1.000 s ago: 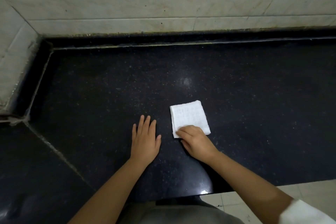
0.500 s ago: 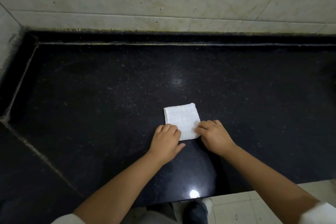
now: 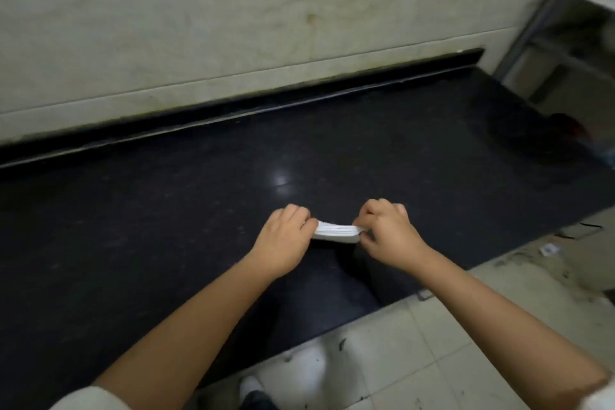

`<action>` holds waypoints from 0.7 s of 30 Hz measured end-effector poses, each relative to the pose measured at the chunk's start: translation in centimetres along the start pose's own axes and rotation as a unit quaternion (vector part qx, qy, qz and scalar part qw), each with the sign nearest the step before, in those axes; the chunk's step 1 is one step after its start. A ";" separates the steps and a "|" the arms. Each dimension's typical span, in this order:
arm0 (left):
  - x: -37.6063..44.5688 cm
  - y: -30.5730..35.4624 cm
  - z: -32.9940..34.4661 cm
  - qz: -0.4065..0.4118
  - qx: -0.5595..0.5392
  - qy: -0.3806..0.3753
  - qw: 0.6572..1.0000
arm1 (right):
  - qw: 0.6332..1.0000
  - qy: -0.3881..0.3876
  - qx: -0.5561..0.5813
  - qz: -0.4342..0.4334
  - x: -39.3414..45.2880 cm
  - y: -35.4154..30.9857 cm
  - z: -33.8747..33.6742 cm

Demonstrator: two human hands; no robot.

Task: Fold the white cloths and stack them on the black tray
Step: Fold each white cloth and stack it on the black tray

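A folded white cloth (image 3: 336, 232) hangs just above the black stone counter (image 3: 166, 216), seen edge-on as a thin layered pad. My left hand (image 3: 284, 238) pinches its left end and my right hand (image 3: 387, 231) pinches its right end, fingers curled. No black tray shows clearly; a dark blurred shape (image 3: 545, 143) lies at the counter's far right and I cannot tell what it is.
A pale tiled wall (image 3: 233, 27) runs behind the counter with a raised black strip at its foot. A metal frame or shelf (image 3: 565, 36) stands at the upper right. Light floor tiles (image 3: 432, 343) and a shoe (image 3: 256, 393) show below the counter's front edge.
The cloth lay flat on the counter under my hands; now both hands have lifted it by its ends. The view has swung to the right.
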State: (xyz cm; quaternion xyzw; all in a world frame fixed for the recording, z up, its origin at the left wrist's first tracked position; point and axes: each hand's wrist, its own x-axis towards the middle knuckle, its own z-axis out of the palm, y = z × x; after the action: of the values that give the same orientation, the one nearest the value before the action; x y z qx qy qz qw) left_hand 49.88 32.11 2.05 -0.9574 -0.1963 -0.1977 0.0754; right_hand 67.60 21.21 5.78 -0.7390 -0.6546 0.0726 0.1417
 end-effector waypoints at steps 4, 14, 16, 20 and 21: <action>9.2 8.7 -1.0 0.049 -0.013 -0.068 0.996 | 0.997 0.009 -0.007 0.070 -5.7 8.5 -6.9; 30.6 28.8 -5.8 0.160 -0.185 0.023 0.969 | 0.975 0.096 0.031 0.197 -18.2 27.1 -26.6; 34.8 31.3 -5.9 0.202 -0.170 0.072 0.962 | 0.972 0.107 0.019 0.209 -19.3 30.4 -29.7; 42.8 35.5 -6.0 0.223 -0.155 0.073 0.960 | 0.967 0.134 -0.007 0.217 -19.6 37.1 -34.6; 45.0 36.5 -5.8 0.224 -0.154 0.073 0.960 | 0.967 0.136 -0.018 0.215 -19.3 38.9 -35.9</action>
State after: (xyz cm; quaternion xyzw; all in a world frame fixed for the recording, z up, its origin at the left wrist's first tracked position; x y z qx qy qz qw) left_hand 100.63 13.14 23.25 -0.9599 0.0621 -0.2730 -0.0162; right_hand 112.34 -5.98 26.48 -0.8679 -0.4559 -0.0121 0.1970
